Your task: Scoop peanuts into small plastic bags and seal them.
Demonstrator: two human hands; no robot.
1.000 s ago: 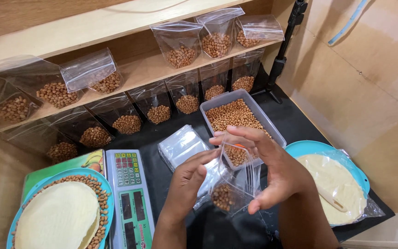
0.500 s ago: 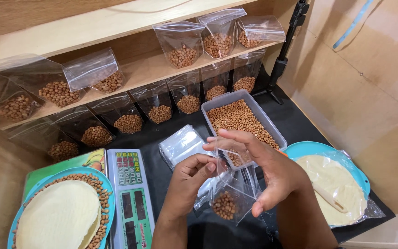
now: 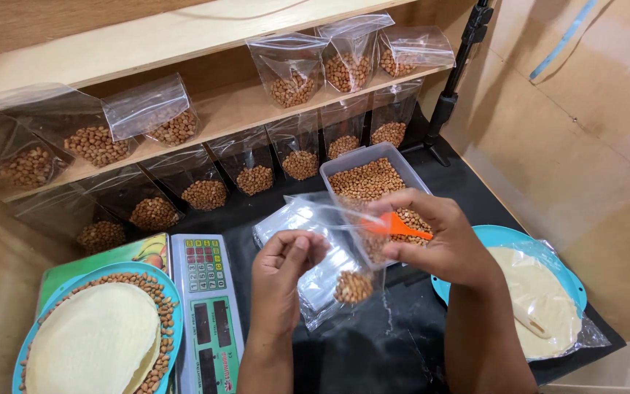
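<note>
Holding a small clear bag (image 3: 344, 270) open over the black mat (image 3: 402, 350), peanuts sitting in its bottom.

Left hand (image 3: 282, 281) has its fingers pinched together on the bag's near lip, right hand (image 3: 432, 241) is clamped on the far lip plus an orange scoop (image 3: 399, 226), so the mouth stays spread, looks like that's to let nuts drop in. The tub (image 3: 373, 179) of peanuts sits just behind, close for scooping. Scale (image 3: 205, 306) is right beside the left wrist. A second ago no scoop was showing and the bag was lower and more closed; now it's lifted and stretched wider. Can't quite tell if the scoop has nuts in it, the plastic blurs it.
</note>
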